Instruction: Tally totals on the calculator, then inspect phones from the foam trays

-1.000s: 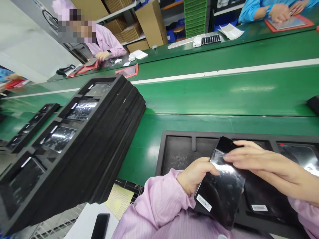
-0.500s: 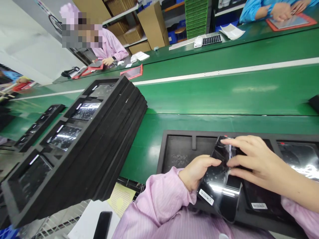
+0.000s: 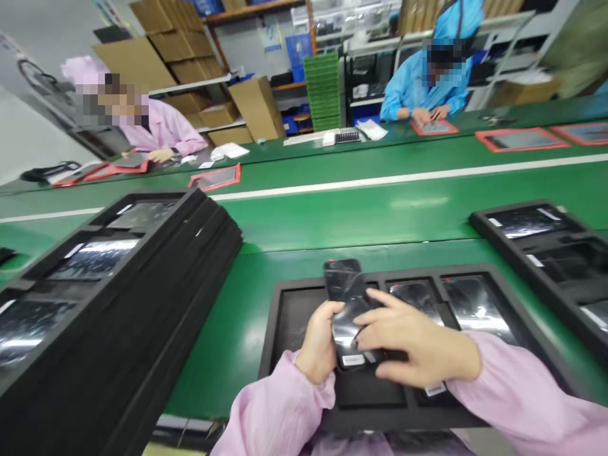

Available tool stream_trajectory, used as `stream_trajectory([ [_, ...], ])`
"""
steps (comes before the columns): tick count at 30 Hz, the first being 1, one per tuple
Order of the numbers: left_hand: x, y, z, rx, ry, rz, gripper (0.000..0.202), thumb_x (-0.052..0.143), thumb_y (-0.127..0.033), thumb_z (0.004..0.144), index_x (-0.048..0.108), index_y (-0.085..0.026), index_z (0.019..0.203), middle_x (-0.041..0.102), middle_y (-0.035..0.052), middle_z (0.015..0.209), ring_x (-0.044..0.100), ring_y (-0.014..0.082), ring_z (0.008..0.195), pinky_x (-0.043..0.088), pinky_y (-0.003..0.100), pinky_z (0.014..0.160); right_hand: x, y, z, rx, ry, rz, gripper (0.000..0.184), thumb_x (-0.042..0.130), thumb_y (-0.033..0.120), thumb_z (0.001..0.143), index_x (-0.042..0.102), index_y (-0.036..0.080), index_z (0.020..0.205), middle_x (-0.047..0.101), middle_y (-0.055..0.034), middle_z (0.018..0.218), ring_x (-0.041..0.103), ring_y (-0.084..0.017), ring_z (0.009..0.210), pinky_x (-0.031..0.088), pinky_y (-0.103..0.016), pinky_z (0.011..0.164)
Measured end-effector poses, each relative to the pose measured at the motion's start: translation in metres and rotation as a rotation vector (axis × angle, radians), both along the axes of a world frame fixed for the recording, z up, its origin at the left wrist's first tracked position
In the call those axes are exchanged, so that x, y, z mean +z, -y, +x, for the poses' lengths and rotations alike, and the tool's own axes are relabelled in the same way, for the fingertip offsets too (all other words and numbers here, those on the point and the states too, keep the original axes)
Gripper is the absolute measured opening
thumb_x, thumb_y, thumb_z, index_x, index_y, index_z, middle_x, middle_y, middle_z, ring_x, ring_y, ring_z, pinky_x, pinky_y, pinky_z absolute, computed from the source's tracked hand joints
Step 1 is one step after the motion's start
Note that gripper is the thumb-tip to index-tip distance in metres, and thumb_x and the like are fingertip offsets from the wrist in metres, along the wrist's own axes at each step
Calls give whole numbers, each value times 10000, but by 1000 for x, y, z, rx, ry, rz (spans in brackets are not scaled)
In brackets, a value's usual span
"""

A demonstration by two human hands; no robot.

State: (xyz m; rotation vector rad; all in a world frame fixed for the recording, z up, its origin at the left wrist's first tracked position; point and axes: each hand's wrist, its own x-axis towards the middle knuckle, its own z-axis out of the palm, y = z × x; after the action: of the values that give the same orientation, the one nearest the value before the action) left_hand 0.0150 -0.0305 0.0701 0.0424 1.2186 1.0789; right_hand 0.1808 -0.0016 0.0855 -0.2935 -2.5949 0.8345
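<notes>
My left hand [image 3: 319, 342] grips the left edge of a glossy black panel [image 3: 346, 297] that bears a white label near its lower end. My right hand [image 3: 418, 345] rests across the panel's lower half from the right, fingers curled onto its face. Both hands hold the panel tilted above a black foam tray [image 3: 285, 316] on the green bench. The tray's right pockets hold similar shiny black panels [image 3: 475, 304]; its left pocket shows bare foam.
A tall stack of black foam trays [image 3: 118, 304] with panels stands at the left. Another tray [image 3: 541, 244] lies at the right. A green conveyor [image 3: 380, 202] with a white stripe runs behind. Two people work across it, with red-framed panels [image 3: 216, 177] and cardboard boxes.
The view has lifted and swung, showing more of the far side. The panel now stands more upright and further left in my hands; my right hand has slid down toward its lower end.
</notes>
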Motion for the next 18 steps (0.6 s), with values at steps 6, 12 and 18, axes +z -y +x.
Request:
stream_trajectory([
  [6,4,10,-12,-82,-493,318,470,625,-308,668,537,-198,1117,694,40,1019,648,226,957,499,323,836,-8,42,8,-75,10,7,365,439,464,942,643,161,952,711,-25,882,663,-135,881,277,-310,1084],
  [12,-65,29,-25,-497,-1247,526,655,436,-325,835,249,-132,1432,412,166,1430,409,296,1302,388,456,1036,2,63,82,-689,83,250,328,327,423,957,618,277,918,698,80,840,666,-110,780,463,-196,927],
  [18,-74,45,-6,-1044,-1744,784,500,403,-274,859,483,-107,1324,326,198,1459,238,352,1360,286,572,1061,-11,56,202,-1325,174,499,276,372,333,931,615,209,974,691,-103,886,675,-287,775,569,-387,642],
])
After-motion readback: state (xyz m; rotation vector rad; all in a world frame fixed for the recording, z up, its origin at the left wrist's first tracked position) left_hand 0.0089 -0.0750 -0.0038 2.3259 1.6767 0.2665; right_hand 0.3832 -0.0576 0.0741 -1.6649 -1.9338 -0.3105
